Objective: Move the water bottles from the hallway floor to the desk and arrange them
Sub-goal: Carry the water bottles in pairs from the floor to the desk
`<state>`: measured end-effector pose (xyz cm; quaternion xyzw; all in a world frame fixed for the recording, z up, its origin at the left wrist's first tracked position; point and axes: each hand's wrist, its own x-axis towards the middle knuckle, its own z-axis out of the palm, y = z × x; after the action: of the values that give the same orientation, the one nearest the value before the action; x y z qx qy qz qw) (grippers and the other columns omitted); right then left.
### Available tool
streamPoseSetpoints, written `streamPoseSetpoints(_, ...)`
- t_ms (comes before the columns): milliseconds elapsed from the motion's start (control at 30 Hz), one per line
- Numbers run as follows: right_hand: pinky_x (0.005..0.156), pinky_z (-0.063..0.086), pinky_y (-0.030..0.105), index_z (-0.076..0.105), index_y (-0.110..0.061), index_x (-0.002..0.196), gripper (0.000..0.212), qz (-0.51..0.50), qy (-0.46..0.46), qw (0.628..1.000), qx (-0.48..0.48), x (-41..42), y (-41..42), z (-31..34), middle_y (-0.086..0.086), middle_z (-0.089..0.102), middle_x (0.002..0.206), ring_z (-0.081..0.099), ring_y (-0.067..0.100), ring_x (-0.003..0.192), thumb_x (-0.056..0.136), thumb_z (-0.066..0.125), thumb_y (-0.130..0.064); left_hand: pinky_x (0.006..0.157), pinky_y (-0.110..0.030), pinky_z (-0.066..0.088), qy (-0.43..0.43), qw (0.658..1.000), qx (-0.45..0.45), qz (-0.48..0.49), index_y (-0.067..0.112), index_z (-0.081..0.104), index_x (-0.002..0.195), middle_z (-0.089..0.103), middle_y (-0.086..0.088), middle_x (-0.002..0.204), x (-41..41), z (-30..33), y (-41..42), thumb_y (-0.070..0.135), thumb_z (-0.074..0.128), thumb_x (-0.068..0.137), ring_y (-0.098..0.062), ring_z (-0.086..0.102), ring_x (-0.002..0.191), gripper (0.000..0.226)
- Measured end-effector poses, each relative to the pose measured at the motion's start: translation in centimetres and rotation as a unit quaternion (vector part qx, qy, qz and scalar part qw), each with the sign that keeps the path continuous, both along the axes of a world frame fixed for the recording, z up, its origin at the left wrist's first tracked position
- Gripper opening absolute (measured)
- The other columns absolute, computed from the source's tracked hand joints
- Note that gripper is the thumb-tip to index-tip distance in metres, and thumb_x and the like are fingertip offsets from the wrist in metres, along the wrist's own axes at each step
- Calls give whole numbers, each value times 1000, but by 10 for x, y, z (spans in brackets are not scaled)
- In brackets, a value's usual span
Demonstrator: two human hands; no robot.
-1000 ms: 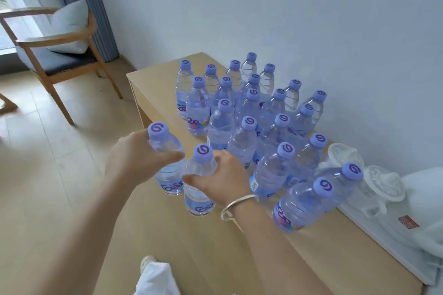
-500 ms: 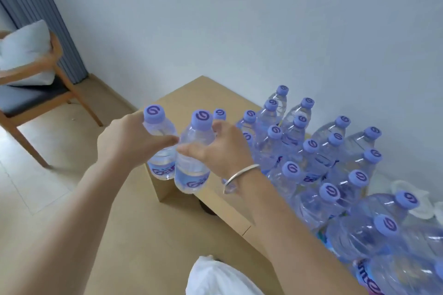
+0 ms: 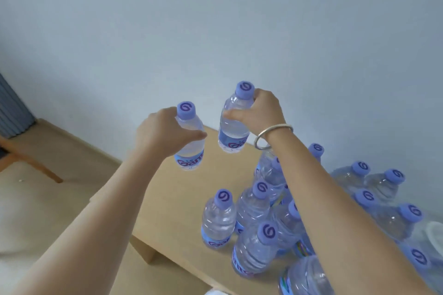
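Left hand (image 3: 165,136): fingers curled round left bottle (image 3: 190,141), mid-frame, above desk (image 3: 177,199).
Right hand (image 3: 261,110): grips right bottle (image 3: 233,124) near its cap, centre frame.
Standing bottles (image 3: 251,206): clustered on desk, lower right.

Both bare forearms reach up from the lower edge of the frame toward its centre. The left hand (image 3: 164,135) sits left of centre, back of the hand toward the camera, fingers and thumb curled round the upper body of a water bottle (image 3: 190,141), the thumb tip pointing right. The right hand (image 3: 260,111) is higher and just right of it, wrapped round the neck and shoulder of a second water bottle (image 3: 233,124), thumb across the front. A silver bangle (image 3: 273,135) circles the right wrist.
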<state>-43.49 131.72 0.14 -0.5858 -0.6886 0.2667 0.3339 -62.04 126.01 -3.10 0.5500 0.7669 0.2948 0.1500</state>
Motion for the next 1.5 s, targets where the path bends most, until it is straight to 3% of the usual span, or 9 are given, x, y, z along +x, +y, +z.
streamPoseSetpoints(167, 49, 35, 23, 52, -13, 71, 28, -109, -70, 984, -122, 4, 43, -49, -1, 51, 64, 53, 21, 58, 66, 72, -31, 54, -27, 43, 5, 992, -81, -101, 23, 54, 75, 57, 5, 68, 24, -22, 53, 52, 70, 60, -15, 55, 61, 36)
streamPoseSetpoints(267, 56, 41, 25, 46, -13, 70, 30, -158, -87, 965, -189, 4, 58, -69, 2, 52, 68, 56, 23, 63, 67, 71, -30, 44, -22, 26, 48, 981, -104, -159, 22, 37, 63, 39, 8, 54, 38, -36, 74, 52, 64, 59, -12, 37, 46, 40)
streamPoseSetpoints(633, 57, 37, 25, 52, -12, 67, 18, -191, -121, 935, -273, 13, 68, -90, 3, 52, 64, 52, 23, 64, 77, 63, -22, 55, -26, 39, 67, 934, -174, -306, 27, 53, 90, 59, 9, 78, 64, -80, 100, 64, 71, 54, -14, 59, 74, 55)
streamPoseSetpoints(767, 66, 47, 30, 67, -8, 96, 26, -156, -110, 942, -274, 13, 62, -88, 8, 67, 87, 62, 24, 78, 76, 64, -25, 49, -25, 33, 96, 929, -149, -325, 26, 40, 82, 51, 11, 74, 60, -86, 93, 74, 68, 55, -13, 53, 68, 61)
streamPoseSetpoints(900, 70, 43, 30, 46, -9, 111, 45, -198, -97, 952, -213, 12, 46, -79, 3, 53, 93, 55, 24, 85, 76, 68, -28, 50, -26, 32, 126, 925, -179, -311, 24, 43, 85, 51, 11, 76, 51, -89, 91, 83, 59, 54, -14, 54, 70, 69)
streamPoseSetpoints(1100, 79, 40, 32, 48, -11, 122, 53, -220, -98, 953, -185, 16, 3, -57, 6, 57, 105, 56, 25, 102, 81, 62, -40, 69, -26, 45, 220, 828, -326, -400, 22, 57, 98, 54, 6, 78, 49, -89, 74, 69, 56, 72, -17, 56, 76, 54)
streamPoseSetpoints(1233, 89, 43, 27, 61, -11, 105, 30, -284, -21, 956, -76, 24, -36, -35, 4, 64, 108, 58, 18, 106, 83, 65, -30, 52, -27, 30, 168, 853, -206, -449, 14, 47, 64, 48, 1, 63, 75, -29, 66, 55, 51, 83, -15, 47, 59, 46)
streamPoseSetpoints(1367, 92, 45, 30, 64, -6, 106, 28, -344, 17, 939, -11, 51, -91, -8, 6, 66, 106, 60, 18, 101, 84, 65, -23, 63, -27, 39, 89, 878, -65, -467, 18, 67, 87, 66, 0, 86, 109, 29, 40, 47, 57, 80, -22, 60, 83, 31)
streamPoseSetpoints(1500, 90, 46, 32, 65, -7, 102, 22, -403, 13, 915, -20, 97, -162, -3, 7, 67, 102, 61, 20, 96, 85, 62, -21, 77, -31, 47, 27, 850, 25, -525, 21, 67, 97, 69, 3, 97, 162, 50, -22, 40, 58, 82, -22, 61, 95, 26)
